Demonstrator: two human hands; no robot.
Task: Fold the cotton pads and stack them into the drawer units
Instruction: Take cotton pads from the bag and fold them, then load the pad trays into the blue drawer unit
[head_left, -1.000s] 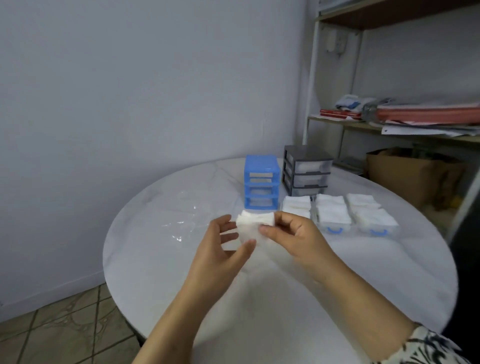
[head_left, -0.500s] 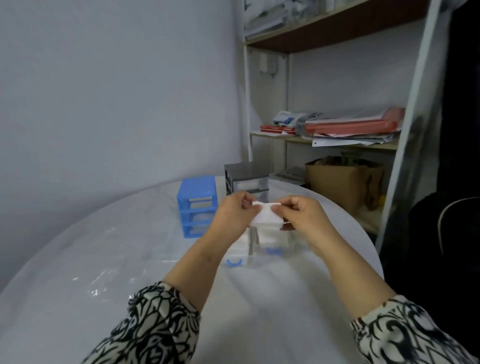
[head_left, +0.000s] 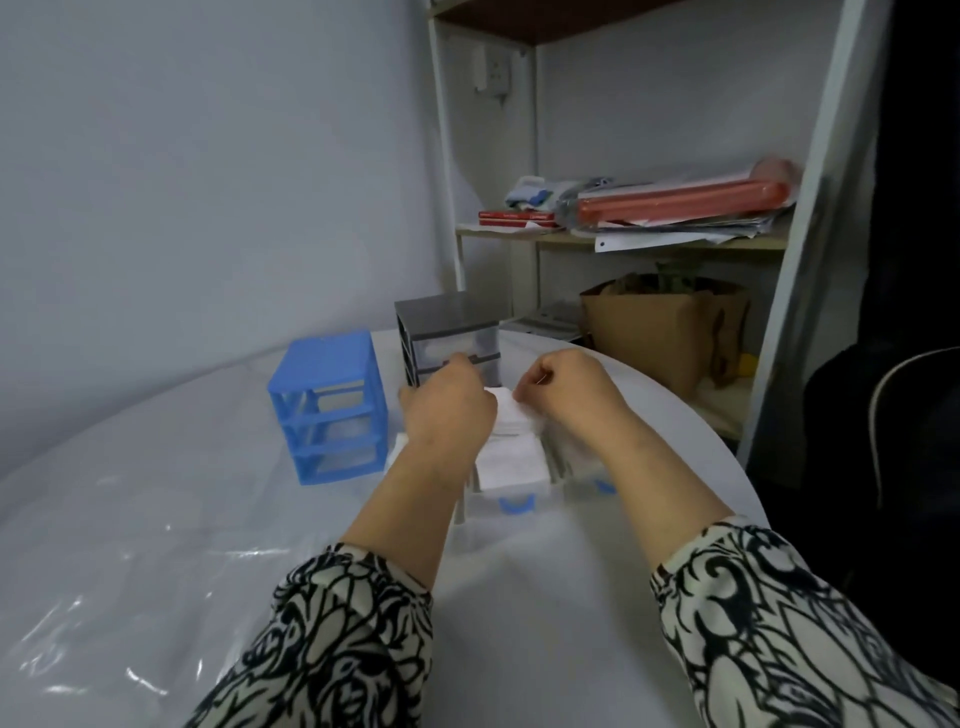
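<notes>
Head view: cotton pad (head_left: 508, 413) pinched btwn left hand (head_left: 451, 410) & right hand (head_left: 566, 389), held just above clear drawer (head_left: 511, 499) w/ stacked pads. Blue drawer unit (head_left: 332, 405) left of drawer, grey unit (head_left: 449, 332) behind.

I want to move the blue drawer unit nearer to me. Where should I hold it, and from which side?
Probably grip the blue drawer unit by its two solid side walls, coming down from above. It stands upright on the table, its flat top is bare, and its front is only open slots, poor to pinch.
</notes>
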